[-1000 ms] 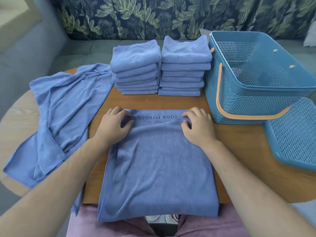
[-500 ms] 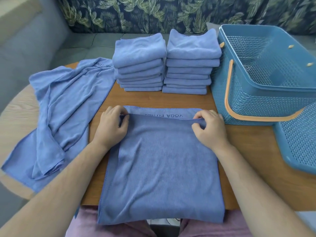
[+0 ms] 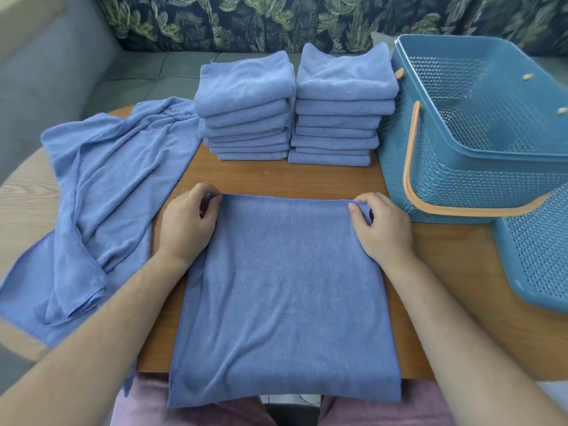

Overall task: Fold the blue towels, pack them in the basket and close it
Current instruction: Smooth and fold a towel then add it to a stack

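Observation:
A blue towel (image 3: 285, 290) lies folded flat in front of me on the wooden table (image 3: 307, 179), its near end hanging over the table edge. My left hand (image 3: 186, 224) pinches its far left corner and my right hand (image 3: 382, 227) pinches its far right corner. Two stacks of folded blue towels (image 3: 246, 106) (image 3: 341, 106) stand side by side behind it. Unfolded blue towels (image 3: 101, 195) lie crumpled at the left. The open blue basket (image 3: 445, 179) with an orange handle stands at the right, nothing visible inside.
The basket's perforated blue lid (image 3: 541, 247) lies on the table at the right, in front of the basket. A grey sofa (image 3: 92, 63) with a leaf-patterned cushion back runs behind the table. The table's near edge is at my lap.
Both hands have drawn the towel's top layer forward to the far edge, covering the printed lettering that showed before. The far edges now line up.

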Demonstrator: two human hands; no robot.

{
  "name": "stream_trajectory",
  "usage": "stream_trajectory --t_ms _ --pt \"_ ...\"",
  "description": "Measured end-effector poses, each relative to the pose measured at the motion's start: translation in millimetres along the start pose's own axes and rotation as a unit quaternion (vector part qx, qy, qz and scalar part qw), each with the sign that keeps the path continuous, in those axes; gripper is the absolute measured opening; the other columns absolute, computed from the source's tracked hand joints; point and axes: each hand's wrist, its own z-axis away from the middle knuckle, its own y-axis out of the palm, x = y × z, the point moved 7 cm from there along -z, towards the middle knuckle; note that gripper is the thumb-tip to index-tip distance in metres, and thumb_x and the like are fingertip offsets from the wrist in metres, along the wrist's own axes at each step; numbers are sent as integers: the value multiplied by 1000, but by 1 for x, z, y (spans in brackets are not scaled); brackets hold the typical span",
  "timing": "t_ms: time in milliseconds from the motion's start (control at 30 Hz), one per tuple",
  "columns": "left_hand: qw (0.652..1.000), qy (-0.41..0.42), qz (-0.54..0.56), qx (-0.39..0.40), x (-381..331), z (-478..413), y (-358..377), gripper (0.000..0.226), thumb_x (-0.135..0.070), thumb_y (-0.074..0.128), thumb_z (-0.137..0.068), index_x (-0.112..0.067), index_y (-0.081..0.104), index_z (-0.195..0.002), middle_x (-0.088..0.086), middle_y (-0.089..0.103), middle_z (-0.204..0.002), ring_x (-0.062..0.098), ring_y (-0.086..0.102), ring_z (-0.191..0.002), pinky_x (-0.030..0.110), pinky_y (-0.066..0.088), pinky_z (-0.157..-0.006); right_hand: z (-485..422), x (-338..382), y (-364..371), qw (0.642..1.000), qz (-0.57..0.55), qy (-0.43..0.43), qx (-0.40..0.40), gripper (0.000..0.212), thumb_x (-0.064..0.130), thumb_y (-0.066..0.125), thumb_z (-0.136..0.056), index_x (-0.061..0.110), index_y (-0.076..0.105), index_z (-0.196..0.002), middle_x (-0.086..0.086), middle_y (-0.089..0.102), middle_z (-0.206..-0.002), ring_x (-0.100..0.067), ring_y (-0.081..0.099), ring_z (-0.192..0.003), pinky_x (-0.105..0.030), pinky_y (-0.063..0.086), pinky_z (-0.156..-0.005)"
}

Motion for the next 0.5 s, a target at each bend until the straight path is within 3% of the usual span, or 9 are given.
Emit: stream_trajectory --t_ms 167,367,500 --pt "1000 -3 -5 5 1 0 5 5 -11 62 -93 -12 64 -97 0 55 -98 6 43 -72 23 37 -71 2 2 5 1000 14 -5 19 15 29 62 -93 22 67 -105 11 57 -108 -15 61 -89 -30 50 -71" --pt "999 -4 6 35 3 0 13 20 -16 67 -90 -11 65 -109 -2 56 -103 14 52 -84 20 42 -81 1 2 8 999 -1 -29 40 9 23 58 -96 18 65 -99 10 55 -104 -14 58 -91 -35 51 -74" --pt "999 20 -28 40 7 -3 14 14 -19 70 -88 -14 70 -101 0 53 -97 27 55 -94 34 46 -89 0 8 3 997 4 -77 9 8 15 56 -99 12 63 -101 0 58 -104 -22 52 -99 -37 46 -90"
